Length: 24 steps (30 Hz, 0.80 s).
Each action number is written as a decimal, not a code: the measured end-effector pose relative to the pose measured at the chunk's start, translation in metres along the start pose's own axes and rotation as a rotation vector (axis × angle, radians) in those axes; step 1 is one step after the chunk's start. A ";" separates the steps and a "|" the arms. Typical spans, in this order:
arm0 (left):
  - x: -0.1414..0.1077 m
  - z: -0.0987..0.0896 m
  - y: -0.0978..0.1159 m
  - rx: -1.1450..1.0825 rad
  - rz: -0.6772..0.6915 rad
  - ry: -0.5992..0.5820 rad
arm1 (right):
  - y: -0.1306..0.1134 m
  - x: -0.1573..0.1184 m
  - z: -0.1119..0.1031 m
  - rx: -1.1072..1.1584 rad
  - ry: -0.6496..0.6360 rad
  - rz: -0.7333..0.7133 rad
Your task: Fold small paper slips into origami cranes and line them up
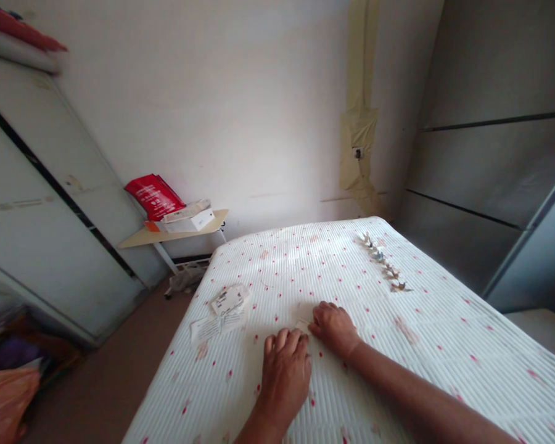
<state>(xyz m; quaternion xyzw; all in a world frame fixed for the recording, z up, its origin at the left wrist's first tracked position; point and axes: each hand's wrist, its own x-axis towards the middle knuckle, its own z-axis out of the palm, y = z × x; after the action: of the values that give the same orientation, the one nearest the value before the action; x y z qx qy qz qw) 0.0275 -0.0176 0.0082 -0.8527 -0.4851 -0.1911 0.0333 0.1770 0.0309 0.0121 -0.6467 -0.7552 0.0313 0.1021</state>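
Observation:
A small pale piece of paper (303, 324) lies on the bed between my two hands, mostly covered by the fingers. My left hand (287, 364) rests back up with its fingers curled together at the paper's near edge. From the right, my right hand (335, 327) reaches in, fingers bent and thumb against the paper. The exact fold of the paper is hidden. Farther up on the right, several small folded paper figures (388, 268) stand in a slanting row. To the left lie printed sheets (219, 327) with a lighter patterned piece of paper (230, 300) on top.
The bed (287, 265) has a white ribbed cover with red spots. Beyond its left corner, a small table (141, 238) bears a red bag (155, 197) and a white box (197, 221). Cabinets stand left (60, 166) and right (472, 160).

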 end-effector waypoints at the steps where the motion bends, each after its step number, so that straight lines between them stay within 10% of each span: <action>1: 0.000 -0.002 0.001 -0.001 -0.010 -0.011 | 0.000 0.000 0.000 0.001 0.000 0.000; 24: -0.001 -0.009 0.006 -0.012 -0.095 -0.084 | 0.015 0.000 0.003 0.128 0.034 -0.007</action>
<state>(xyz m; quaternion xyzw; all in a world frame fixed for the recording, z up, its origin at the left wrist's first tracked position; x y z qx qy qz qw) 0.0293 -0.0235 0.0173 -0.8360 -0.5251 -0.1595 -0.0011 0.1913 0.0333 0.0061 -0.6368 -0.7520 0.0679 0.1562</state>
